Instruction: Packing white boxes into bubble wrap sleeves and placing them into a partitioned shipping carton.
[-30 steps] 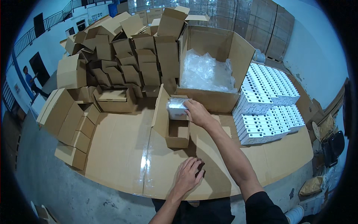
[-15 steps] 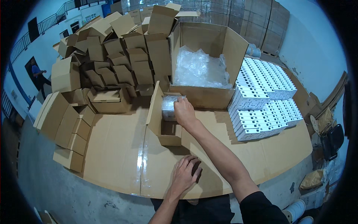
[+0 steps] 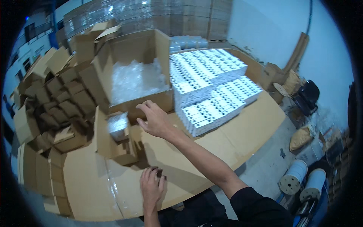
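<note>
My right hand (image 3: 153, 119) is raised right of a small open carton (image 3: 130, 153), in front of a large box. Its fingers and thumb are apart, with nothing between them. Inside the carton's far end sits a clear bubble-wrapped bundle (image 3: 118, 126); the near end shows bare cardboard. Down on the cardboard-covered table, my left hand (image 3: 152, 187) rests nearer to me with fingers spread and slightly bent. Dark patches show at its fingertips; I cannot tell whether they are shadow or something else.
The large open box (image 3: 140, 102) behind the carton contains crumpled clear bubble wrap (image 3: 138, 81). White small boxes (image 3: 211, 102) stand in stacked rows to the right. Several open cartons (image 3: 62, 94) crowd the left. Beyond the table's right edge, cable spools (image 3: 293, 178) stand on the floor.
My right hand has come away from the wrapped bundle, its fingers opening. The view has swung right, so the table things now appear farther left. My left hand still rests near the carton.
</note>
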Tool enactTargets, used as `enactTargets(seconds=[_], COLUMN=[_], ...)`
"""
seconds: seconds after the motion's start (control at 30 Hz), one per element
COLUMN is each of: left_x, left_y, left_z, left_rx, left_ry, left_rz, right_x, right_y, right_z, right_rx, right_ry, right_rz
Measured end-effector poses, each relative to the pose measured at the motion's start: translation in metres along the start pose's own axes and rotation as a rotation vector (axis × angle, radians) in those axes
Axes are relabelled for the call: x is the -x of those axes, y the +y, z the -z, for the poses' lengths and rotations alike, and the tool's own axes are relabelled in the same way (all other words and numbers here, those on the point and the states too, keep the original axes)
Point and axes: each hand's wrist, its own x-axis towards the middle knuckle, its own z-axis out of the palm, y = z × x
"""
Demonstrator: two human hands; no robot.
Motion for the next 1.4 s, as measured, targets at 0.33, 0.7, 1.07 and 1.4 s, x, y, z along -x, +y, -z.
enactTargets(seconds=[0.33, 0.7, 1.07, 1.4], left_x=[0.004, 0.002, -0.001, -0.005], left_y=[-0.002, 0.001, 0.008, 0.013], left_z=[-0.006, -0.007, -0.004, -0.001], left_rx=[-0.053, -0.053, -0.022, 0.104], left_ry=[0.007, 0.014, 0.032, -0.015], left_rz=[0.021, 0.035, 0.023, 0.204], right_x=[0.031, 0.051, 0.058, 0.087], right_y=[0.139, 0.199, 0.202, 0.121], right_z=[0.164, 0.164, 0.192, 0.194], right_rx=[0.396, 0.440, 0.396, 0.080], right_ry=[0.329, 0.195, 0.120, 0.191], right_rz=[-0.168, -0.191, -0.201, -0.192])
